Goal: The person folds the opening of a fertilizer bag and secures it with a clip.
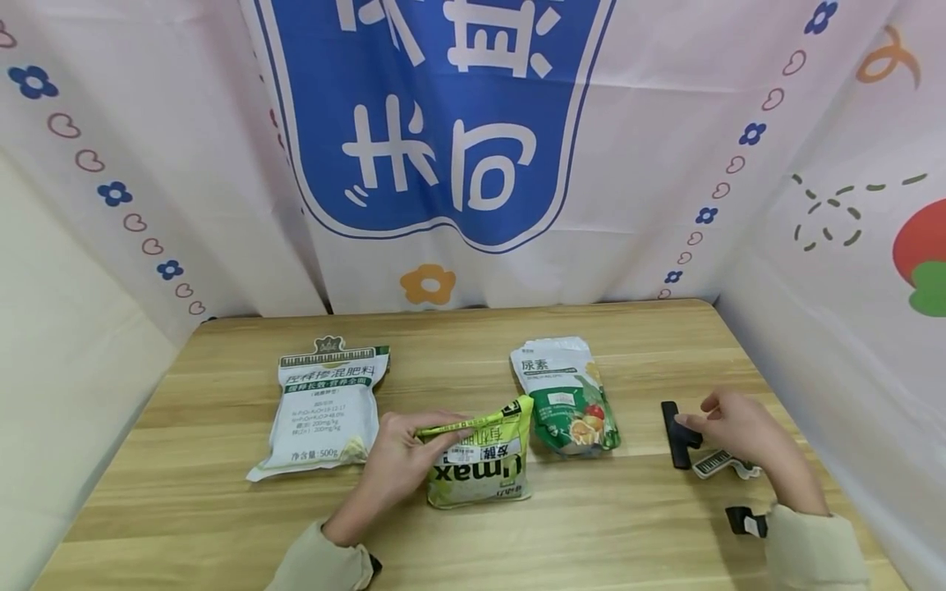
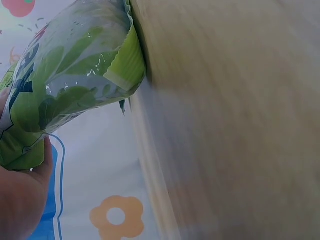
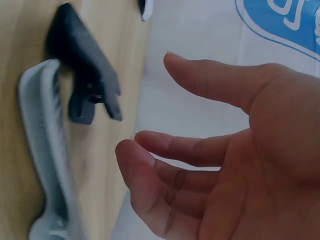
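My left hand [image 1: 399, 460] pinches the folded top edge of a yellow-green fertilizer bag [image 1: 480, 476], which stands on the table with its printing upside down. In the left wrist view the bag's clear and leaf-green side [image 2: 75, 65] shows, with part of the hand [image 2: 22, 200] at its end. At the right, my right hand [image 1: 739, 431] hovers by a black bag clip [image 1: 676, 443], thumb and fingers apart. The right wrist view shows a gap between the fingertips [image 3: 127, 152] and the black clip [image 3: 82, 60]. Beside it lies a white clip with a piano-key pattern [image 1: 713, 464].
A white fertilizer bag [image 1: 318, 419] lies at the left, a piano-key clip [image 1: 328, 353] across its top. Behind the green bag lies a white and green pouch [image 1: 565, 402]. Printed curtains [image 1: 636, 205] enclose the wooden table [image 1: 584, 525] at the back and sides.
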